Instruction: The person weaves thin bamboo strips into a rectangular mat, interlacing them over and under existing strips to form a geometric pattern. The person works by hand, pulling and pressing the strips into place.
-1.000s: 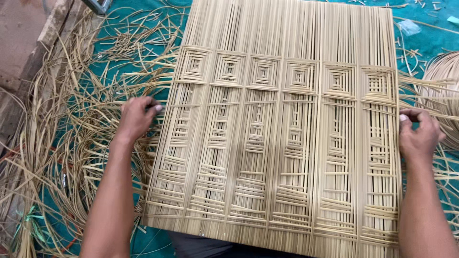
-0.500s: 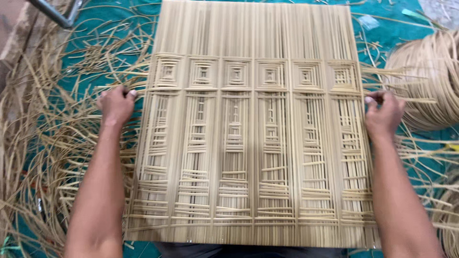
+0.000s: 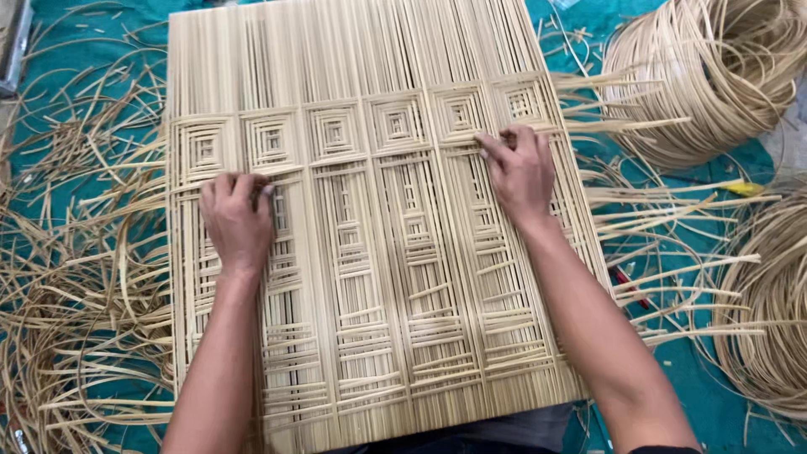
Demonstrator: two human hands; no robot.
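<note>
Cane panel (image 3: 370,252) is taking up most of the view — a large rectangular woven sheet of pale strips, lying flat over a teal ground sheet (image 3: 714,403) and reaching down to the person's lap at the bottom edge. It is showing a row of square spiral motifs across its upper part, with long ladder-like columns running below them.

Coiled bundles of cane are sitting to the right: one big coil (image 3: 706,67) at the upper right, another (image 3: 773,311) at the right edge lower down. Loose cane strips (image 3: 76,277) are lying scattered in a tangle to the left of the panel, and more are sticking out from its right side.

Both hands are resting on top of the panel, well inside its edges. The left hand (image 3: 237,220) is pressing down with fingers curled, fingertips pinching at a crosswise strip just under the second motif. The right hand (image 3: 521,172) is lying further up — fingers bent together, tips gripping a crosswise strip below the fifth motif. Each hand is closed on the weave, not spread.

A small red object (image 3: 626,282) is lying among the strips at right; its kind is unclear.
</note>
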